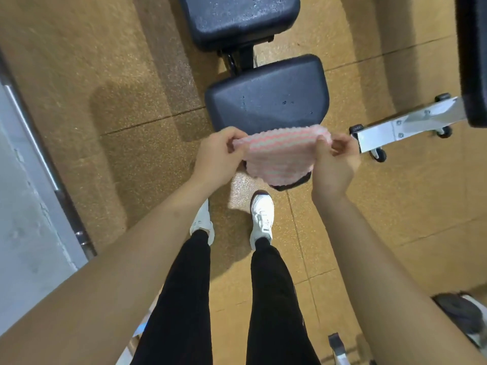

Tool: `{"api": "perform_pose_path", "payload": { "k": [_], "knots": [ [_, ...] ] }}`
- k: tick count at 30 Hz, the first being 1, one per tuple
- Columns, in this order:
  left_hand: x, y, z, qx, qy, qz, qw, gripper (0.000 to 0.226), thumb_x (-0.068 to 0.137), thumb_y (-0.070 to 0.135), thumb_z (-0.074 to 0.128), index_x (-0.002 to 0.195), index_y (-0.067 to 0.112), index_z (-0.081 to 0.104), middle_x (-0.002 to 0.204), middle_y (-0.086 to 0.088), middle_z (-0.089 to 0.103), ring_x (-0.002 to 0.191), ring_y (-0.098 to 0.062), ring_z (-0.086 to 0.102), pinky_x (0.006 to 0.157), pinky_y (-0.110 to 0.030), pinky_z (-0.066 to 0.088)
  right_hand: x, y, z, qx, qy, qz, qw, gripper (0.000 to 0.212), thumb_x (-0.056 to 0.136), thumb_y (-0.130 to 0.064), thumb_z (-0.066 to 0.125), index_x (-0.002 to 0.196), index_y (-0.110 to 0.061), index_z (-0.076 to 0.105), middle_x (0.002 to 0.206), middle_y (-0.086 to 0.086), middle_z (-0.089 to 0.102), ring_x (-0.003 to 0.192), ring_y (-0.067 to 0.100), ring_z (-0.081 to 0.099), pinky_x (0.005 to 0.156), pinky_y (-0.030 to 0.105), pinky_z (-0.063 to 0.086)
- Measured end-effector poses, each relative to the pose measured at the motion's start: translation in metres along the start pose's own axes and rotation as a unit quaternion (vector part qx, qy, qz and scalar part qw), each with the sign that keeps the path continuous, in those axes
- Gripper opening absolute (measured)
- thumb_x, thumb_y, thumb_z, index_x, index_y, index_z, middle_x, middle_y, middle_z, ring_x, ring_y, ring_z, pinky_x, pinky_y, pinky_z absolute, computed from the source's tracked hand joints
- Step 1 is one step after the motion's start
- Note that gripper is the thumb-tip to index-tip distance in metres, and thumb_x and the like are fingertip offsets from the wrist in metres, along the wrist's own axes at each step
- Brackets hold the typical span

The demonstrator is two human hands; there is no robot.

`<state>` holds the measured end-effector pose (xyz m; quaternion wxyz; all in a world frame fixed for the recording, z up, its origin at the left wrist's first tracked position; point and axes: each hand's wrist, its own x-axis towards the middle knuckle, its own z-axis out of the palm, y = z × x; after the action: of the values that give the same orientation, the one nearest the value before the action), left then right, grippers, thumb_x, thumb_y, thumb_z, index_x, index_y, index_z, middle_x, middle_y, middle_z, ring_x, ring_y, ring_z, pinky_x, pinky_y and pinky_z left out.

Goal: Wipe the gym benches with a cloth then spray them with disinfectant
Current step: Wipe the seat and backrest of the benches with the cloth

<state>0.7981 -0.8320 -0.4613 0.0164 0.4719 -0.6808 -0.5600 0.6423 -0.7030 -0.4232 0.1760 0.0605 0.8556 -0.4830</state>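
Observation:
A pink-and-white striped cloth hangs stretched between both hands, just over the near edge of a black padded bench seat. My left hand pinches the cloth's left top corner. My right hand pinches its right top corner. Beyond the seat lies the bench's longer black back pad, dotted with small droplets. No spray bottle is in view.
A second bench with a black pad and a silver wheeled foot stands at the right. A grey wall and metal rail run along the left. My white shoes stand on the tan rubber floor. Dark gear lies bottom right.

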Motion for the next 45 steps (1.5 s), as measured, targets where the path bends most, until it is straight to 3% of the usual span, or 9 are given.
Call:
{"api": "perform_pose_path", "payload": {
  "k": [3, 6, 11, 16, 24, 32, 40, 42, 45],
  "knots": [
    [0.017, -0.007, 0.006, 0.053, 0.032, 0.011, 0.998, 0.013, 0.094, 0.024, 0.066, 0.104, 0.027, 0.073, 0.100, 0.011, 0.072, 0.095, -0.011, 0.065, 0.087, -0.036, 0.055, 0.006, 0.023, 0.020, -0.140, -0.117, -0.121, 0.976, 0.045, 0.090, -0.019, 0.069, 0.132, -0.020, 0.053, 0.132, 0.001, 0.053, 0.114, 0.006, 0.058, 0.099, 0.030, 0.053],
    [0.017, -0.014, 0.007, 0.139, 0.069, 0.036, 0.987, 0.025, 0.090, 0.019, 0.065, 0.114, 0.023, 0.070, 0.119, -0.001, 0.067, 0.114, -0.025, 0.058, 0.097, -0.037, 0.047, 0.009, 0.057, 0.031, -0.323, -0.213, -0.249, 0.888, 0.068, 0.093, -0.031, 0.065, 0.153, -0.014, 0.039, 0.161, 0.012, 0.031, 0.146, 0.031, 0.034, 0.119, 0.046, 0.033],
    [0.018, -0.028, 0.007, 0.212, 0.037, 0.036, 0.976, 0.060, 0.095, 0.018, 0.065, 0.152, 0.017, 0.048, 0.166, -0.006, 0.033, 0.152, -0.027, 0.030, 0.119, -0.038, 0.030, 0.023, 0.079, 0.061, -0.475, -0.255, -0.333, 0.773, 0.076, 0.098, -0.066, 0.040, 0.163, -0.034, 0.015, 0.172, 0.002, 0.002, 0.156, 0.041, -0.002, 0.123, 0.061, -0.001],
    [0.027, -0.041, 0.005, 0.279, -0.005, 0.045, 0.959, 0.070, 0.097, 0.017, 0.061, 0.161, 0.018, 0.032, 0.174, 0.000, 0.010, 0.159, -0.027, 0.014, 0.124, -0.046, 0.030, 0.048, 0.084, 0.077, -0.540, -0.238, -0.426, 0.686, 0.078, 0.097, -0.076, 0.027, 0.163, -0.037, 0.012, 0.172, 0.004, 0.004, 0.157, 0.041, -0.002, 0.121, 0.066, 0.002],
    [0.025, -0.045, 0.001, 0.283, -0.027, 0.028, 0.958, 0.086, 0.088, 0.018, 0.067, 0.163, 0.031, 0.027, 0.173, 0.011, 0.005, 0.156, -0.025, 0.024, 0.119, -0.049, 0.037, 0.137, 0.029, 0.088, -0.544, -0.209, -0.380, 0.718, 0.080, 0.095, -0.080, 0.015, 0.163, -0.038, 0.007, 0.173, 0.004, 0.001, 0.157, 0.040, -0.002, 0.123, 0.065, 0.004],
    [0.024, -0.040, -0.002, 0.253, -0.034, 0.013, 0.967, 0.091, 0.082, 0.012, 0.069, 0.161, 0.035, 0.030, 0.172, 0.019, 0.004, 0.127, -0.025, 0.051, 0.103, -0.049, 0.048, 0.151, 0.006, 0.120, -0.549, -0.195, -0.365, 0.726, 0.080, 0.096, -0.076, 0.016, 0.163, -0.033, 0.015, 0.172, 0.006, 0.008, 0.156, 0.043, 0.001, 0.121, 0.068, 0.002],
    [0.016, -0.038, -0.016, 0.174, -0.011, -0.025, 0.984, 0.081, 0.087, 0.017, 0.061, 0.160, 0.033, 0.033, 0.169, 0.018, 0.020, 0.150, -0.012, 0.032, 0.114, -0.048, 0.042, 0.103, 0.015, 0.145, -0.530, -0.272, -0.487, 0.638, 0.080, 0.096, -0.078, 0.014, 0.162, -0.033, 0.018, 0.170, 0.009, 0.018, 0.155, 0.043, 0.010, 0.120, 0.069, 0.006],
    [0.010, -0.038, -0.013, 0.100, 0.010, -0.064, 0.993, 0.080, 0.087, 0.020, 0.059, 0.161, 0.032, 0.033, 0.165, 0.015, 0.032, 0.150, -0.008, 0.032, 0.122, -0.042, 0.033, 0.090, 0.020, 0.150, -0.522, -0.283, -0.513, 0.619, 0.080, 0.096, -0.077, 0.015, 0.162, -0.033, 0.019, 0.170, 0.011, 0.019, 0.155, 0.043, 0.009, 0.120, 0.070, 0.006],
    [0.006, -0.029, -0.004, -0.083, 0.021, -0.154, 0.984, 0.070, 0.093, 0.006, 0.062, 0.153, 0.036, 0.041, 0.140, 0.027, 0.052, 0.131, 0.002, 0.052, 0.112, -0.028, 0.040, 0.078, 0.027, 0.153, -0.516, -0.299, -0.535, 0.599, 0.077, 0.097, -0.076, 0.017, 0.163, -0.035, 0.015, 0.171, 0.010, 0.012, 0.156, 0.045, 0.005, 0.118, 0.072, 0.007]
  ]
}}
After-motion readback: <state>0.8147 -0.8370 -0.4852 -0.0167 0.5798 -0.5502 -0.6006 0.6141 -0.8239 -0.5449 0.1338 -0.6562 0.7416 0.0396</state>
